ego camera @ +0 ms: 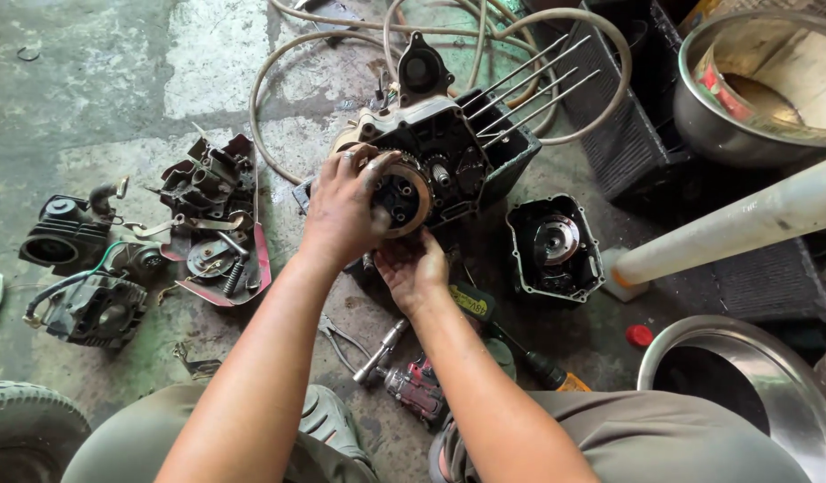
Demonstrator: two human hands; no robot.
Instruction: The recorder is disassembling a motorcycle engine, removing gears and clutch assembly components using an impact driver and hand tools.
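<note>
Left hand (344,207): laid over the round clutch assembly (404,199), fingers curled round its rim. Right hand (416,268): cupped beneath the same part, palm up, fingers bent against its lower edge. The clutch assembly is seated in the open side of the engine crankcase (440,152), which rests on the concrete floor (118,80).

Nearest items: pliers (340,340), a socket tool (383,351), a red-bodied tool (417,388) and a screwdriver (511,344), laid between the knees.

Left: a cylinder (95,309), a black cover (64,233), a red tray (218,224) of small parts.

Right: a side cover (554,246), a red cap (638,335), a steel basin (762,385).

Farther: four long studs (534,85) projecting from the crankcase, a looped hose (279,80), a black crate (623,134), a metal bowl (699,116).
</note>
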